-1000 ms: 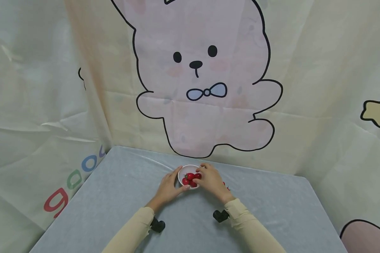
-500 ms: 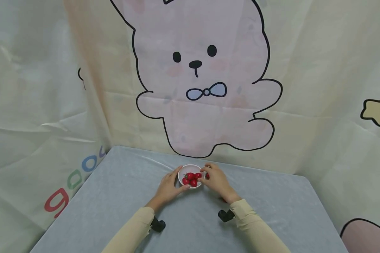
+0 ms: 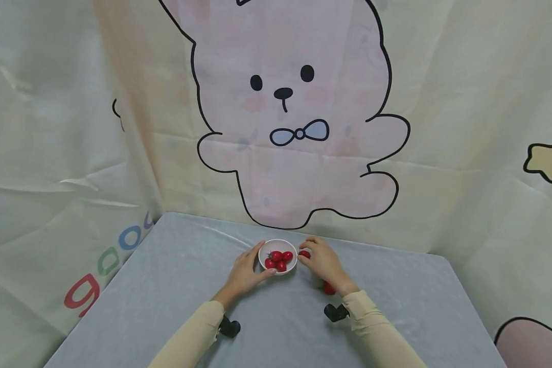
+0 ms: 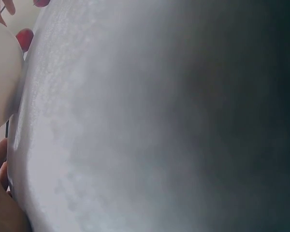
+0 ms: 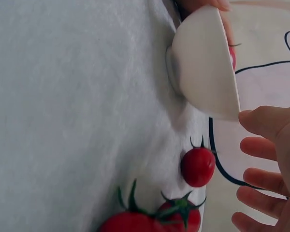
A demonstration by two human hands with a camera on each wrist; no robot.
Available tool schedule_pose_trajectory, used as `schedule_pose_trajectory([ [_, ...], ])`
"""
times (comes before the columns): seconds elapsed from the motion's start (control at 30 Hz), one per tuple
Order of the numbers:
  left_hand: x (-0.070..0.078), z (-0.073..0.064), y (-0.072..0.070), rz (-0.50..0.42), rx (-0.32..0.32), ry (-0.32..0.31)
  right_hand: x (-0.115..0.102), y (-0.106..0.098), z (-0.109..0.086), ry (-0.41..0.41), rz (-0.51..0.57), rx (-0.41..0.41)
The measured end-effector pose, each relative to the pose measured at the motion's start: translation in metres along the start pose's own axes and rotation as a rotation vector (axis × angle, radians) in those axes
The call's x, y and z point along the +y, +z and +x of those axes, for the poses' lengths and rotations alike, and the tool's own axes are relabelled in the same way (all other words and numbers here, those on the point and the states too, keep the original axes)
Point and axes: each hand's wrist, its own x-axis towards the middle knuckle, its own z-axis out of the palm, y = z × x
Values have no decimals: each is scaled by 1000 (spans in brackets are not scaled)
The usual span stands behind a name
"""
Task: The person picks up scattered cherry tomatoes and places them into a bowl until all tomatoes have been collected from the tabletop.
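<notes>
A small white bowl [image 3: 263, 250] holding several cherry tomatoes [image 3: 276, 256] stands on the cloth-covered table. My left hand [image 3: 245, 277] holds it at the left side, the fingers behind and the thumb along the front rim. To the right of the bowl is my right hand [image 3: 323, 261], its fingers spread and loosely bent with nothing in them. Near those fingers lies a loose tomato [image 5: 198, 166]. In the right wrist view the right thumb tip [image 5: 246, 116] overlaps the bowl's rim; whether it touches, I cannot tell.
More red tomatoes [image 5: 181, 215] with green stems lie on the table nearer the right wrist; in the head view the forearm partly covers them [image 3: 328, 289]. Grey-blue cloth [image 3: 175, 286] covers the table. A printed curtain [image 3: 285, 179] hangs behind it.
My right hand has moved from over the bowl to the right, to beside a loose tomato, and the tomatoes in the bowl show more fully. The left hand and bowl have stayed put.
</notes>
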Motion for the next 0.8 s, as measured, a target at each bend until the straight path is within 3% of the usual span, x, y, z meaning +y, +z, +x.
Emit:
schedule_pose_trajectory([
  [0.8,2,1,0,-1,-8,-11,44,-16,-25,50,-20,-15],
])
